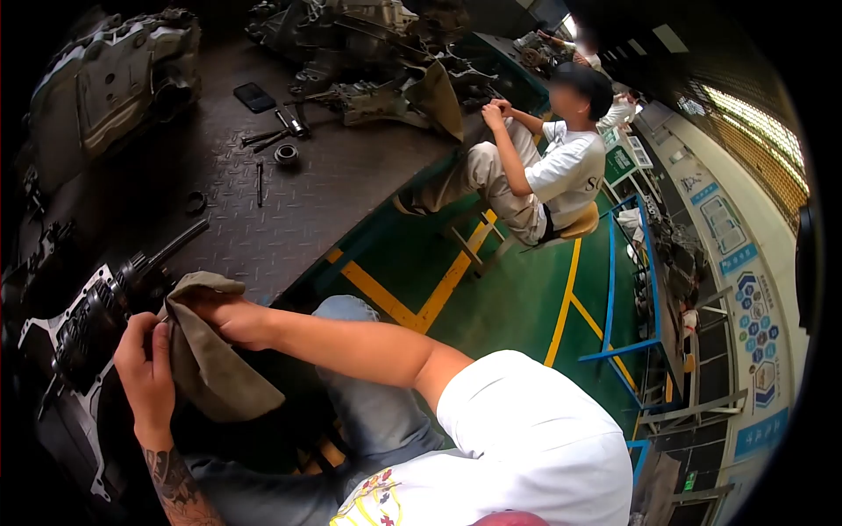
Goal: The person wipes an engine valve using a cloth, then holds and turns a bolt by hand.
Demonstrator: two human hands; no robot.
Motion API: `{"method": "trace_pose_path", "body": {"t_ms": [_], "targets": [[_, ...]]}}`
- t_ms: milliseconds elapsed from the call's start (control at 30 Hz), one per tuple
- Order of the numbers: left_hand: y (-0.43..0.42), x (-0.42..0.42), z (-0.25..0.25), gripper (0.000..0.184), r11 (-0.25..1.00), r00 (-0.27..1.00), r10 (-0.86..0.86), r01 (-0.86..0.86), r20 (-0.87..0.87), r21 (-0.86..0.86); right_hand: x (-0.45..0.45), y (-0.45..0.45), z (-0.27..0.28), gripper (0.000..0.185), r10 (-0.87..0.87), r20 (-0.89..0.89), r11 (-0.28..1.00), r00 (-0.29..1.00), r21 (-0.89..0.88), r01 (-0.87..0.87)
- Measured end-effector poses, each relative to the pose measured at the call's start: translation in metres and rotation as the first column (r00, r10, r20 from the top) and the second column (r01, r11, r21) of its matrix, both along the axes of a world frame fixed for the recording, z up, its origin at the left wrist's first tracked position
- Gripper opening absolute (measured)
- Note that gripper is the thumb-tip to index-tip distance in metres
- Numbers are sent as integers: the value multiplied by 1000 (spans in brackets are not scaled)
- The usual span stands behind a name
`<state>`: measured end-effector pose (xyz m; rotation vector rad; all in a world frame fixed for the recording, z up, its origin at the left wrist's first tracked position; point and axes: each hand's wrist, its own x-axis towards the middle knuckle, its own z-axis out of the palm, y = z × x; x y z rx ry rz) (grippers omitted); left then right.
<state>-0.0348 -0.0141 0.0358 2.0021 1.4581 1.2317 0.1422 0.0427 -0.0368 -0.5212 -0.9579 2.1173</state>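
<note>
A grey-brown cloth (pixel 219 373) hangs from my two hands near the table's front edge. My right hand (pixel 230 320) is closed on its upper part, with the fingers mostly covered by the folds. On the cloth's left side, my left hand (pixel 147 355) pinches its edge between thumb and fingers. Just left of my hands lies a gear assembly (pixel 92 329) with a toothed shaft (pixel 175 245) pointing up and to the right. Whether anything is wrapped inside the cloth cannot be made out.
On the metal table (pixel 289 206) lie a phone (pixel 254 97), sockets (pixel 291 123), a ring (pixel 286 154) and a thin rod (pixel 260 182). A large housing (pixel 123 79) stands at the back left. A seated person (pixel 561 167) is beyond the table's right edge.
</note>
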Motion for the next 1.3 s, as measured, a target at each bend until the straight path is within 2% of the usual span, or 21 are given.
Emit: {"method": "trace_pose_path", "body": {"t_ms": [100, 233, 333, 433, 533, 633, 667, 767, 800, 867, 967, 1033, 1067, 1167, 1233, 1300], "targets": [[0, -2, 4, 11, 998, 997, -62, 61, -39, -20, 2, 6, -11, 31, 35, -115, 999, 993, 42, -31], [0, -2, 5, 17, 991, 987, -130, 126, -95, -49, 9, 2, -1, 31, -4, -87, 999, 996, -40, 0], [2, -5, 1, 22, 988, 975, -140, 125, -173, -93, 9, 11, -8, 39, -20, 2, 998, 1000, 55, 20], [2, -4, 2, 22, 948, 985, -172, 167, 5, -271, 4, 17, -16, 43, -52, -36, 995, 998, 78, 55], [7, -4, -6, 19, 971, 985, -157, 167, 73, -169, 5, 19, -18, 50, -52, -40, 979, 998, 195, 58], [4, 1, 0, 14, 978, 988, -132, 144, 81, -153, 4, 20, -16, 57, -76, 23, 975, 997, 213, 70], [3, 3, -2, 10, 981, 984, -124, 140, 124, -132, -1, 18, -14, 44, -80, -16, 996, 997, 47, 81], [0, 6, -1, 9, 991, 988, -97, 107, 117, -84, 1, 19, -13, 59, -37, 32, 994, 999, 105, 33], [0, 6, -1, 11, 990, 989, -90, 101, 113, -96, 1, 15, -7, 57, -58, 59, 996, 997, 74, 53], [2, 4, -6, 12, 989, 991, -119, 124, 58, -82, 4, 19, -18, 54, -95, 97, 987, 991, 142, 80], [-1, -1, -5, 16, 965, 993, -121, 116, -9, -234, 7, 15, -16, 41, -64, 67, 989, 996, 136, 54], [-1, 1, -2, 17, 962, 994, -105, 105, 15, -251, 14, 6, 0, 43, -91, 84, 992, 992, 93, 83], [0, 1, -6, 16, 969, 993, -102, 112, 57, -221, 20, 4, 16, 44, -70, 184, 997, 980, 57, 61], [1, 3, -2, 10, 974, 981, -132, 155, 143, -165, 20, -3, 23, 43, -80, 150, 993, 985, -73, 92], [3, 3, -9, 14, 988, 976, -119, 134, 180, -72, 19, -4, 25, 41, -106, 166, 987, 980, -102, 124], [4, 3, -11, 15, 994, 984, -94, 101, 151, -38, 21, -7, 23, 41, -66, 44, 990, 997, -122, 71]]}}
